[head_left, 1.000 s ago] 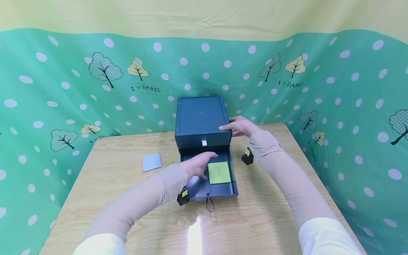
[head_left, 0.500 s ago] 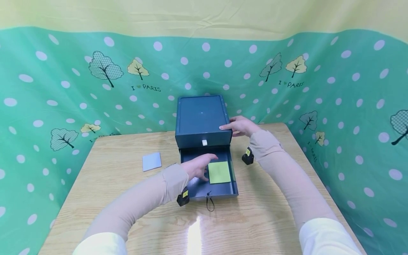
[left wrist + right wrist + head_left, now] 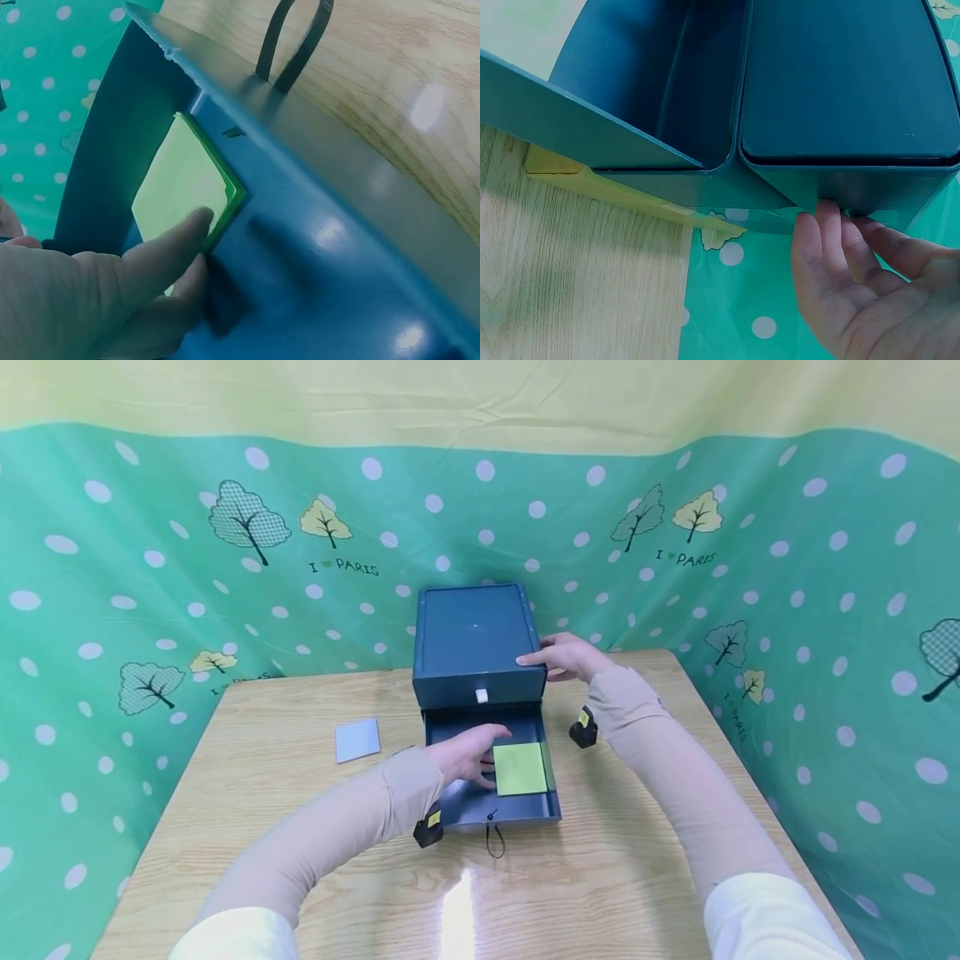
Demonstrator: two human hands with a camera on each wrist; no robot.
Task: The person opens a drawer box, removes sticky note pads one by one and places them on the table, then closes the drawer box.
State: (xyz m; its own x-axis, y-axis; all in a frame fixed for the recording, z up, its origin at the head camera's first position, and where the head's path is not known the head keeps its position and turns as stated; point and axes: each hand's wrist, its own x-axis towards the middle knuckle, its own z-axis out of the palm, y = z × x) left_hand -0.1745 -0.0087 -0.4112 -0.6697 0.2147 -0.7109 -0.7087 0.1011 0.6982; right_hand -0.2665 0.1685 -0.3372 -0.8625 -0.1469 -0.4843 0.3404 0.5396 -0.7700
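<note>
A dark blue two-drawer box stands at the back of the table, its upper drawer closed. Its lower drawer is pulled out and holds a pad of green sticky notes. My left hand reaches into that drawer, with fingertips against the pad's left edge; in the left wrist view a finger overlaps the pad. My right hand rests on the box's upper right front corner, thumb on top. Several of its fingers touch the side in the right wrist view.
A light blue square pad lies on the wooden table left of the box. A black cord loop hangs from the lower drawer's front. Polka-dotted green cloth surrounds the table's back and sides.
The green sticky notes have slid slightly right in the drawer, with my left fingers at their edge. My right hand and the box have stayed in place.
</note>
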